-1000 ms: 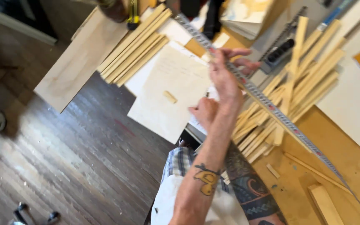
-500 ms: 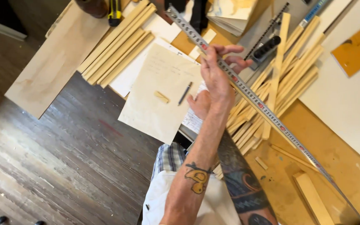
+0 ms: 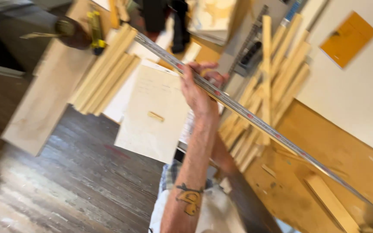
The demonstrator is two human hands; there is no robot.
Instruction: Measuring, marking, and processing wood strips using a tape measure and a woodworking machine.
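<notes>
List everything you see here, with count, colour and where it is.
Metal rule: one, silver, long, running diagonally from upper left to lower right, held up off the bench.
Wood strips: a loose pile, pale, right of centre.
Strip bundle: several, pale, side by side, upper left.
Plank: one, pale, far left.
Paper sheet: one, cream, centre, with a small wood piece on it.
Bench: one, orange-brown, right.
Floor: dark boards, lower left.
Left hand: fingers closed on the rule.
Right hand: hidden behind the left arm.
</notes>
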